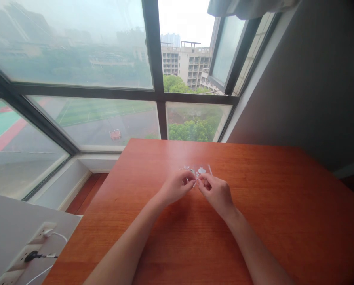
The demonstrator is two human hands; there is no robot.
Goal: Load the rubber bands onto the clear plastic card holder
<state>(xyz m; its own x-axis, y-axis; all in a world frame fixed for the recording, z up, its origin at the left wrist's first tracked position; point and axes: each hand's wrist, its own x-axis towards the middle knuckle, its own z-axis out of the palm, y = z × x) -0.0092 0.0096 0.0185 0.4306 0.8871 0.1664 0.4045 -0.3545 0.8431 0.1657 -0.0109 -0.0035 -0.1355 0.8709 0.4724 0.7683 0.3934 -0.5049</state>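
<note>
A small see-through sheet point(206, 166) with white shapes on it lies on the brown wooden table point(171, 245). It looks like a sticker sheet, though the details are too small to tell. At its near left edge is my left hand point(176, 187), thumb and forefinger pinched together. My right hand point(217, 194) pinches just beside it, the fingertips of both hands almost meeting over the sheet's near part. Whatever is between the fingertips is tiny and partly hidden by them. One larger white shape point(202, 170) shows beyond my right fingers.
Beyond the table's far edge stand framed windows point(162, 95), one pane swung outward. A grey wall point(310, 79) rises at the right. Wall sockets point(27, 255) with a black plug point(31, 256) and white cables are at the lower left, close to the table's left edge.
</note>
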